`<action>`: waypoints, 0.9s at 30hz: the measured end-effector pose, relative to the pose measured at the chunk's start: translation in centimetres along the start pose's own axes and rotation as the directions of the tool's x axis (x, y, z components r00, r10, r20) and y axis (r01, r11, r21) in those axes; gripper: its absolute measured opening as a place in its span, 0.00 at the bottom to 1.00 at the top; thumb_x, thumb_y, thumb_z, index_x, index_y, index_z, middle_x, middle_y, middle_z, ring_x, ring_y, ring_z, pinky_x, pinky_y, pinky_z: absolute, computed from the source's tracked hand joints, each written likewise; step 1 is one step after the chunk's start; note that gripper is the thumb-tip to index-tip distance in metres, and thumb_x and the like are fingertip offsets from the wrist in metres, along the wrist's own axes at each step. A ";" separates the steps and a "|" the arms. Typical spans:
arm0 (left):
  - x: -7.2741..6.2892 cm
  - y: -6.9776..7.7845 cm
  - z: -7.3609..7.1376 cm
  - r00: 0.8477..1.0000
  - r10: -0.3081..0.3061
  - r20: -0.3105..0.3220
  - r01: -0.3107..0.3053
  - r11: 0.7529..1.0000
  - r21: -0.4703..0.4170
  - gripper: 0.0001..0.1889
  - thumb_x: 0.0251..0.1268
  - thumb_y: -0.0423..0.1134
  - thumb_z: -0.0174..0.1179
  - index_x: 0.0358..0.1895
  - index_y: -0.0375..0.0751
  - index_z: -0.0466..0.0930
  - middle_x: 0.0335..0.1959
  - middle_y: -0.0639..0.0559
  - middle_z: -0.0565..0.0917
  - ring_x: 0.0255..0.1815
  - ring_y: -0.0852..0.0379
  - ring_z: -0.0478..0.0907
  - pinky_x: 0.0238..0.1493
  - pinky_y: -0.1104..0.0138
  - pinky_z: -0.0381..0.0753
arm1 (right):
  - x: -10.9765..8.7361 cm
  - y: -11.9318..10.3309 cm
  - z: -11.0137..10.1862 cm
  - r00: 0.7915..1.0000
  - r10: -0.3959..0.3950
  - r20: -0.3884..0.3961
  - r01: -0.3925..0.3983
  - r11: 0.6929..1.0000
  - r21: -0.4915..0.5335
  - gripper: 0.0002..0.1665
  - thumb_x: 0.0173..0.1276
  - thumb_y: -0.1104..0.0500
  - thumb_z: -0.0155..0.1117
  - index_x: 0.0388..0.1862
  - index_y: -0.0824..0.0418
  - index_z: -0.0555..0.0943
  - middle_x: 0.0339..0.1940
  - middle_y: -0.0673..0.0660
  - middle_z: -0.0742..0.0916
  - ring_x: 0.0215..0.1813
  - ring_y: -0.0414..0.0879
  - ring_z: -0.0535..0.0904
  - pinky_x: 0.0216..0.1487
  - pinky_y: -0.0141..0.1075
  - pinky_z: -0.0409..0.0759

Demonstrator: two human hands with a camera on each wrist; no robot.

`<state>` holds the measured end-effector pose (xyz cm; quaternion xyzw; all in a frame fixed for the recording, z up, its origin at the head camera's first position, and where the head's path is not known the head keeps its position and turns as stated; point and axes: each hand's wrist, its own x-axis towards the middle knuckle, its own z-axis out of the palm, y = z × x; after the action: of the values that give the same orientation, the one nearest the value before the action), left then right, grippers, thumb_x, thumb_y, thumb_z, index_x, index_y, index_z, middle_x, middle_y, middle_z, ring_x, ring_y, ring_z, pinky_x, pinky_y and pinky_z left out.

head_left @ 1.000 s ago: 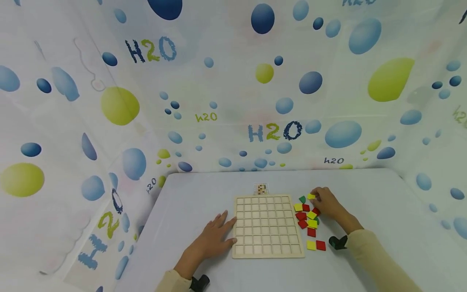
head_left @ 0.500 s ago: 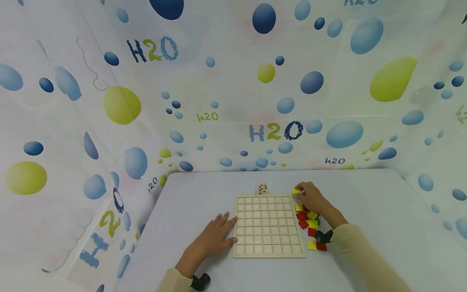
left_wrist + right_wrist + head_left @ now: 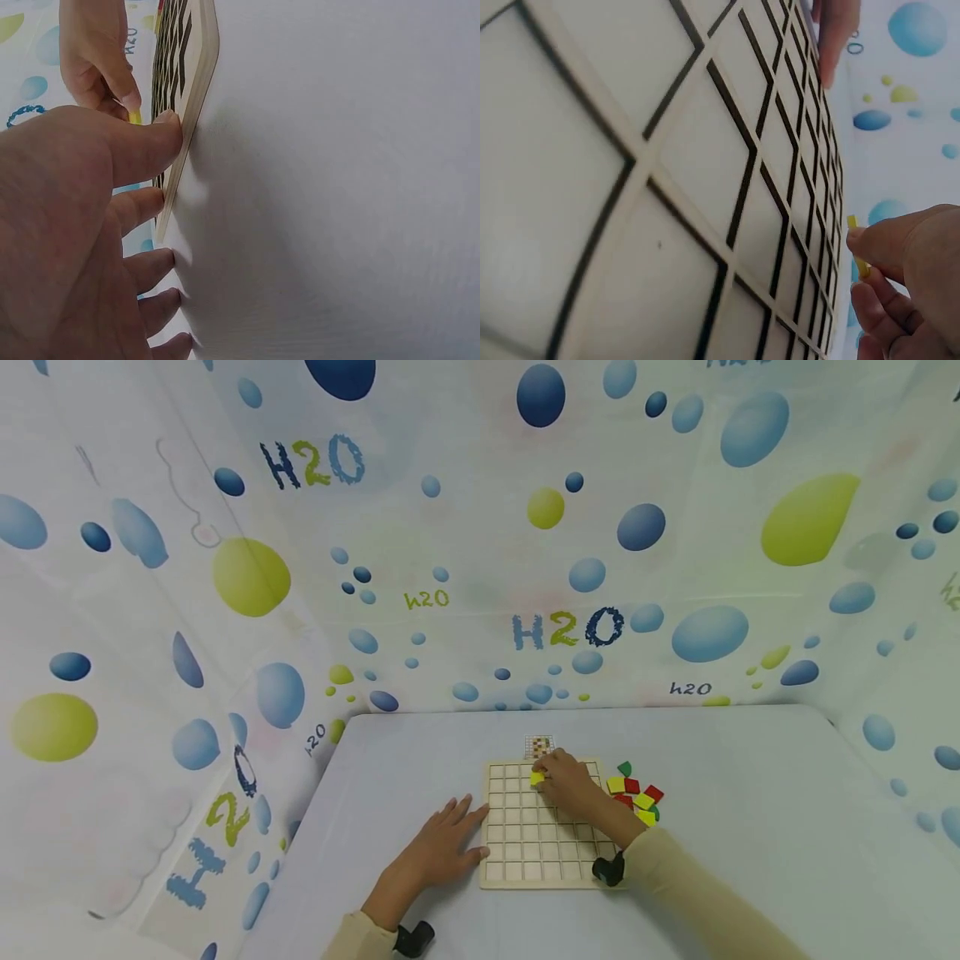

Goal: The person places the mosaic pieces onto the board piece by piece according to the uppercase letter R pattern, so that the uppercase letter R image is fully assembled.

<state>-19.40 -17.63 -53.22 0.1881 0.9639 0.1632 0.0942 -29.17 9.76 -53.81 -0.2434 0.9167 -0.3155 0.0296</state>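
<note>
My right hand point(image 3: 572, 787) pinches a yellow square tile point(image 3: 537, 777) over the upper part of a wooden grid board point(image 3: 517, 889). In the right wrist view the tile point(image 3: 861, 259) stands edge-on between thumb and fingers, just off the board's cells. At the board's left edge rests my left hand point(image 3: 438, 847), fingers spread. In the left wrist view its thumb point(image 3: 146, 150) touches the board's side point(image 3: 196, 94), and the other fingertips lie at the table. To the right of the board lie loose red, yellow and green tiles point(image 3: 632, 786), partly hidden by my right forearm.
A small printed pattern card point(image 3: 539, 745) lies against the board's far edge. The white table point(image 3: 405, 760) meets a bubble-printed sheet point(image 3: 465, 643) at the back and left. A dark wrist camera point(image 3: 608, 869) on my right arm is above the board's near right corner.
My right hand has carried the yellow tile leftward from beside the loose tiles, past the board's far right corner, to over its upper cells. My left hand has stayed in place.
</note>
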 end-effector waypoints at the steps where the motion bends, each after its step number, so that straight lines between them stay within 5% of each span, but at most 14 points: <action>1: 0.0 0.0 0.0 1.000 -0.002 0.000 0.002 1.000 0.001 0.36 0.77 0.57 0.60 0.82 0.49 0.65 0.84 0.37 0.61 0.84 0.32 0.56 0.79 0.36 0.60 | 0.1 -0.1 0.3 1.000 -0.004 -0.008 0.004 1.000 -0.011 0.16 0.78 0.61 0.64 0.61 0.63 0.82 0.56 0.61 0.82 0.57 0.56 0.79 0.58 0.58 0.76; 22: -0.1 0.4 -0.2 1.000 -0.013 -0.012 0.013 0.999 0.035 0.36 0.76 0.58 0.61 0.82 0.49 0.66 0.84 0.37 0.62 0.84 0.33 0.58 0.78 0.36 0.63 | 0.1 -0.9 1.5 0.994 -0.086 -0.061 0.078 0.989 -0.122 0.07 0.74 0.61 0.71 0.49 0.56 0.86 0.50 0.55 0.83 0.53 0.56 0.79 0.50 0.57 0.79; 27: -0.1 0.3 -0.1 1.000 -0.020 -0.007 0.020 0.999 0.037 0.36 0.77 0.58 0.60 0.82 0.49 0.65 0.84 0.38 0.61 0.84 0.33 0.57 0.79 0.37 0.62 | -1.5 0.1 0.3 0.994 -0.025 -0.109 0.017 0.997 -0.074 0.10 0.74 0.60 0.71 0.52 0.56 0.87 0.53 0.56 0.83 0.56 0.54 0.79 0.56 0.54 0.79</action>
<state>-19.23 -17.44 -53.01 0.1795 0.9689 0.1451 0.0894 -27.83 10.43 -54.25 -0.2364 0.9251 -0.2952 -0.0332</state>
